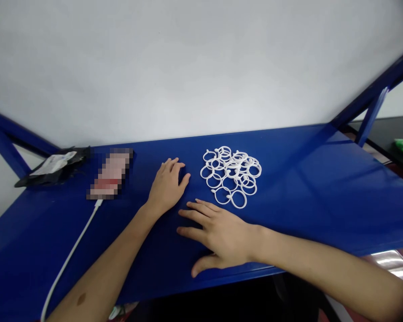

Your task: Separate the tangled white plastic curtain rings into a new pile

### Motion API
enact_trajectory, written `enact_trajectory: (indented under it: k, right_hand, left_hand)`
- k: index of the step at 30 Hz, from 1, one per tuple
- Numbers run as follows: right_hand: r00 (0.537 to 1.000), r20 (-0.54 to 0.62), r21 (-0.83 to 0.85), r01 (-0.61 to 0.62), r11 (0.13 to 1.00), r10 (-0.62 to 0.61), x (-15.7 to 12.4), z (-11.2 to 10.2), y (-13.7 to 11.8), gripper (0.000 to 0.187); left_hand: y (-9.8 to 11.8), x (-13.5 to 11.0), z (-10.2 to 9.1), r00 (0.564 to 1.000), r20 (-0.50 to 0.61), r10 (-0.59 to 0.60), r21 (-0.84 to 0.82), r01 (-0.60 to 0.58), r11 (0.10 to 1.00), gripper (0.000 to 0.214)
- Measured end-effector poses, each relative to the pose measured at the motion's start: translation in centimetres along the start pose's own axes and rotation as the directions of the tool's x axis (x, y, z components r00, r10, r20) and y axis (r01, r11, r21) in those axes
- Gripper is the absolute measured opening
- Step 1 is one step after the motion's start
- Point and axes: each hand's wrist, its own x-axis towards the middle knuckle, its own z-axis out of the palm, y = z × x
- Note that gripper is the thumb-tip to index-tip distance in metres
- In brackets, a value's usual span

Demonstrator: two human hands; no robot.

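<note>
A loose pile of white plastic rings (239, 200), each with a small knob, lies on the blue shelf top right of centre. My left hand (168, 185) rests to the left of the pile, apart from it, palm down with nothing in it; its fingers point away from me and the thumb is spread. Nearer the front edge, my right hand (221, 235) lies just below the rings, fingers spread towards the left and holding nothing.
At the left a pixelated phone-like item (110, 174) has a white cable (72, 255) running to the front. Beside it lies a black plastic packet (58, 165) with a white label. Blue metal braces (372, 116) flank the blue shelf (305, 188), and a white wall stands behind.
</note>
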Motion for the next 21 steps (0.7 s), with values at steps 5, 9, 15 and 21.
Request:
enact_trajectory:
  k: [5, 9, 15, 21]
  right_hand:
    - [1.000, 0.000, 0.012, -0.007, 1.000, 0.007, 0.0, 0.0, 0.1, 0.077]
    - [1.000, -0.003, 0.020, -0.005, 1.000, 0.005, 0.0, 0.1, 0.1, 0.076]
    - [1.000, -0.006, 0.028, -0.023, 0.999, 0.023, -0.1, 0.1, 0.2, 0.076]
    - [0.990, -0.120, -0.041, -0.075, 0.996, 0.069, 0.3, -1.2, 0.0, 0.102]
  left_hand:
    - [0.2, 0.0, -0.1, 1.000, 0.002, 0.000, 0.006, 0.000, 1.000, 0.034]
    - [0.3, 0.0, -0.2, 1.000, 0.007, 0.000, 0.009, 0.000, 1.000, 0.033]
    - [0.4, 0.1, -0.3, 0.999, 0.032, -0.010, 0.022, 0.009, 1.000, 0.035]
    - [0.1, 0.0, -0.1, 0.999, 0.046, 0.011, 0.018, -0.012, 1.000, 0.037]
